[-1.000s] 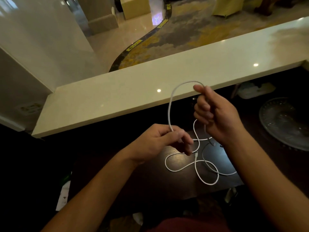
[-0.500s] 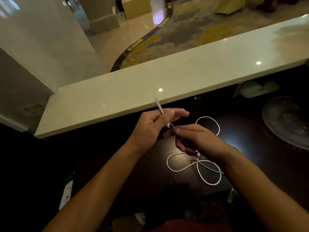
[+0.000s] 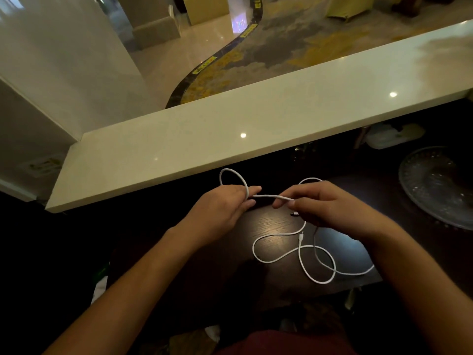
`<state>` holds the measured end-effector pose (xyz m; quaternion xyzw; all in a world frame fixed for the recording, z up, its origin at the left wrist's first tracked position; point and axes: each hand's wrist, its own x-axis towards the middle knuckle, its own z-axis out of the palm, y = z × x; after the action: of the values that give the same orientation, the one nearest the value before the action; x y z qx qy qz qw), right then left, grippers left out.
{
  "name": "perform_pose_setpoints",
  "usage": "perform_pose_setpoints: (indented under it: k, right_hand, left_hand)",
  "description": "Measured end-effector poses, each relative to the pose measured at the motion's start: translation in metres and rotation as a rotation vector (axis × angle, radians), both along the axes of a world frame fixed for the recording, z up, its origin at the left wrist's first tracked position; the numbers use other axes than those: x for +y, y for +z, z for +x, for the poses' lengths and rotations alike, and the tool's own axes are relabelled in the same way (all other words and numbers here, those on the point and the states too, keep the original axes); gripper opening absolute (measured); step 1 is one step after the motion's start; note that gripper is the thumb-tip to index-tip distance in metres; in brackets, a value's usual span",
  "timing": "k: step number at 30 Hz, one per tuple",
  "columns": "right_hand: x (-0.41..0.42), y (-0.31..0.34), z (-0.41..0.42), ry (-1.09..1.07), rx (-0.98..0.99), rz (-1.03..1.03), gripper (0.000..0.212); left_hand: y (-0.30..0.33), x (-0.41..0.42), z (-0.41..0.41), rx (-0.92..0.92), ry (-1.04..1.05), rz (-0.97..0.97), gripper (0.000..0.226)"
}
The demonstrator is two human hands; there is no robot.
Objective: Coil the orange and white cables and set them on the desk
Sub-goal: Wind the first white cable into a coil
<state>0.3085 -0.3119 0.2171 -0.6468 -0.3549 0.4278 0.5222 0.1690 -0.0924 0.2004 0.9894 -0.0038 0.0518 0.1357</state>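
Both hands have drawn apart since half a second ago: the left hand [image 3: 225, 208] pinches the white cable [image 3: 294, 252] below a small loop, the right hand [image 3: 325, 206] at its 3 o'clock pinches the taut stretch between them. Slack lies looped on the dark desk [image 3: 268, 226] at 6 o'clock. A pale counter [image 3: 230, 134] edges the desk at 12; a glass dish [image 3: 440, 185] sits at 3.

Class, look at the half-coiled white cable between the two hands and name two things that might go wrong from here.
1. Only one small loop sits at the left hand; it may spring open if the grip slips.
2. The rest of the white cable lies crossed over itself on the desk, so pulling with the right hand may snag it or tighten it into a knot.
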Motion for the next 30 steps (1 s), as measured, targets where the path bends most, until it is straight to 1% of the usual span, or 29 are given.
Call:
perform_pose_setpoints:
  k: [2,4,6,9,12,16,19,22,25,26,28,30]
  right_hand:
    - [0.000,0.006,-0.002,0.046,-0.074,0.036,0.026]
    - [0.001,0.011,-0.006,0.105,-0.133,0.068,0.024]
    - [0.002,0.015,-0.008,0.143,-0.214,0.094,0.022]
    - [0.002,0.022,-0.008,0.150,-0.311,0.114,0.021]
    - [-0.004,0.026,-0.003,0.111,-0.282,0.163,0.020]
    - [-0.014,0.033,-0.001,0.093,-0.204,0.265,0.022]
    - [-0.020,0.042,-0.003,0.097,-0.180,0.346,0.023]
    - [-0.021,0.048,0.002,-0.027,-0.158,0.418,0.024]
    - [-0.020,0.045,0.014,-0.170,-0.082,0.470,0.022]
    - [-0.018,0.040,0.018,-0.213,-0.043,0.488,0.019]
    - [-0.010,0.027,0.025,-0.303,0.031,0.502,0.021]
    - [-0.002,0.009,0.031,-0.368,0.058,0.467,0.023]
  left_hand:
    - [0.001,-0.002,0.002,0.057,0.051,0.017,0.053]
    - [0.002,-0.003,0.005,0.085,0.105,-0.004,0.046]
    - [0.003,-0.003,0.008,0.091,0.125,-0.046,0.039]
    - [0.004,-0.001,0.010,0.083,0.134,-0.108,0.040]
    - [0.007,0.002,0.010,0.092,0.134,-0.137,0.044]
    - [0.015,0.002,0.012,0.084,0.113,-0.101,0.045]
    - [0.020,-0.007,0.013,0.108,0.031,-0.146,0.039]
    - [0.026,-0.018,0.011,0.134,-0.062,-0.285,0.032]
    - [0.036,-0.030,0.006,0.094,-0.109,-0.444,0.028]
    - [0.042,-0.035,0.003,0.078,-0.107,-0.540,0.029]
    - [0.056,-0.043,-0.002,0.036,-0.095,-0.786,0.032]
    - [0.068,-0.045,-0.005,-0.001,-0.118,-0.996,0.038]
